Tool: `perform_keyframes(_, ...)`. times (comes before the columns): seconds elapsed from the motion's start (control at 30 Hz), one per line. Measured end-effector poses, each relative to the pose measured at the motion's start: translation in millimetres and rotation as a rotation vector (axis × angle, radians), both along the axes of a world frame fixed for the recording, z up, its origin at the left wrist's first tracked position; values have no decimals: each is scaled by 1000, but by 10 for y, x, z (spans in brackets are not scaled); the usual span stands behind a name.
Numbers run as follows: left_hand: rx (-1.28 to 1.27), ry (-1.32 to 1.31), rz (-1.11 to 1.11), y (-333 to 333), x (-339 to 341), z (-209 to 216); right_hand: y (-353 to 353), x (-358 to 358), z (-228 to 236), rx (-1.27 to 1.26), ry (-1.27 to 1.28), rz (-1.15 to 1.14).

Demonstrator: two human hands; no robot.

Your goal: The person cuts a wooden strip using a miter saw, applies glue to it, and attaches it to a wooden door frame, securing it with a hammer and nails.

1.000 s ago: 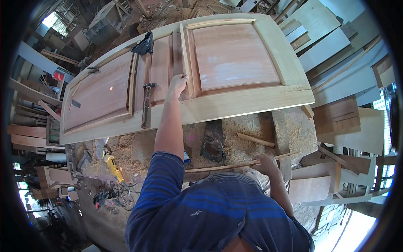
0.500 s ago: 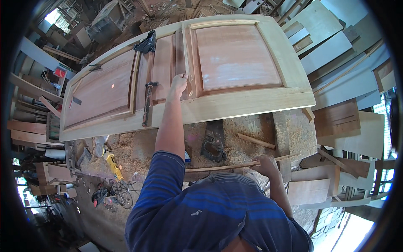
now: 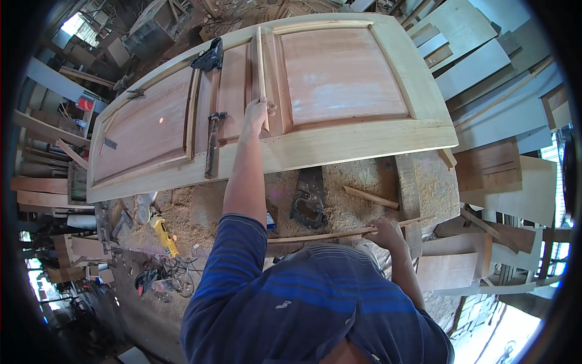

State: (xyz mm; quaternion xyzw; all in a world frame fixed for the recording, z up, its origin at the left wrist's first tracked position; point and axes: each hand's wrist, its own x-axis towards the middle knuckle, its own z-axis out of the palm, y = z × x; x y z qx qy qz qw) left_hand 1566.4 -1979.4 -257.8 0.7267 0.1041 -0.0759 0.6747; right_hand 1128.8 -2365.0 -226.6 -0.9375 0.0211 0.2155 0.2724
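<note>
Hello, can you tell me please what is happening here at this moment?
A person leans over a large unfinished wooden door lying flat. The left hand grips a thin wooden strip on the door, between two panels. The right hand holds another long strip lower down. A hammer lies on the door.

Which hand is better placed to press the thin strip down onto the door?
Left. The left hand already grips the thin strip on the door; the right hand holds a separate long strip below.

Left arm stretched straight forward, left hand [image 3: 257,113] closed in a grip; right hand [image 3: 384,231] low beside the body, seemingly clasped shut
</note>
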Motion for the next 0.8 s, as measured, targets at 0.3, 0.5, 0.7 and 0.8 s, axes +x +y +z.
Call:
perform_keyframes(0.3,445,-161,-50,-23,-36,-142,-148,-35,129,27,-267,-25)
perform_keyframes(0.5,699,-262,-40,5,-51,-97,-599,90,420,-37,-562,-188)
perform_keyframes(0.7,1139,-348,-164,151,-336,249,-1019,132,702,-57,-657,-256)
perform_keyframes(0.8,890,-268,-385,234,-758,724,-1197,118,735,-32,-626,-356)
